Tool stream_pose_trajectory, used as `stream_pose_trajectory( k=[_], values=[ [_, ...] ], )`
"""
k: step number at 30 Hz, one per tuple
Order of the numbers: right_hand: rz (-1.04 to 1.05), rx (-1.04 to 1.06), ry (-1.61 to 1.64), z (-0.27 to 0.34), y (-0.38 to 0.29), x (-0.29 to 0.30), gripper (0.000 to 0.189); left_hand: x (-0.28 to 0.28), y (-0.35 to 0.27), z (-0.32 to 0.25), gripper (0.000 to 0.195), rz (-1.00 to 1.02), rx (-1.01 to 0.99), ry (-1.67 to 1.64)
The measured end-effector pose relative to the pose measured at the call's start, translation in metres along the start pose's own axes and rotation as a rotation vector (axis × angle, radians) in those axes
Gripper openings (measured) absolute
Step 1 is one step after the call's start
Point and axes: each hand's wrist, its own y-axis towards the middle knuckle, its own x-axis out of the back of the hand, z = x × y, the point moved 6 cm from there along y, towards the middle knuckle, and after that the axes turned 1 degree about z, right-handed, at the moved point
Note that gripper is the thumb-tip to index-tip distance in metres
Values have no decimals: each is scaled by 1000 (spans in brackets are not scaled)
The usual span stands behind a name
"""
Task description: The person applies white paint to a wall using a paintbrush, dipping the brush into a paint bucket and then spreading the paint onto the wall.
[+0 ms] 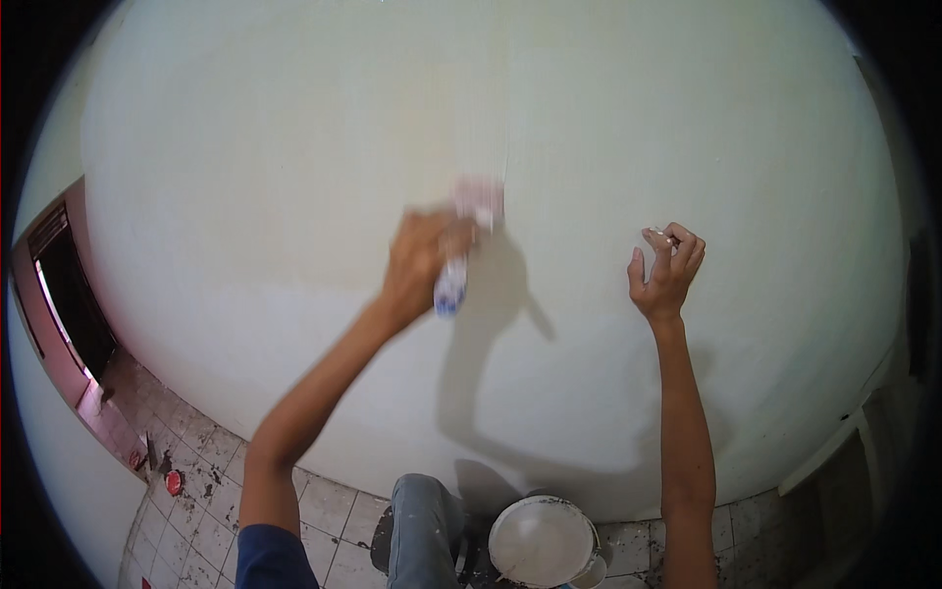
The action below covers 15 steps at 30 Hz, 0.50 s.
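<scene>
My left hand (423, 261) is closed around the handle of a paintbrush (450, 291), whose handle is white with blue marks. The brush head points up, against or close to the pale wall (368, 132); hand and brush are blurred. To the right, my right hand (668, 272) is raised before the wall, its fingers curled and thumb apart, with whitish specks on the fingertips. No object shows in it. Below, a round bucket (544, 541) with a pale top stands near the foot of the wall.
A small pale container (589, 574) stands beside the bucket. My bent knee is left of it. The tiled floor (213, 508) is spotted with dark debris and holds a small red round object (174, 483). A doorway (73, 294) opens at far left; a ledge (820, 456) lies lower right.
</scene>
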Motion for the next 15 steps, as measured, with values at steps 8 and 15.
stream_pose_trajectory(
  k=[8, 15],
  values=[
    [-23, 12, -7, 1, 1, -3, 34, -3, -27, -29, 22, 124, 55, -46],
    [-26, 11, -5, 2, 1, -4, 34, 50, 127, 54, 36, -459, -175, 195]
  ],
)
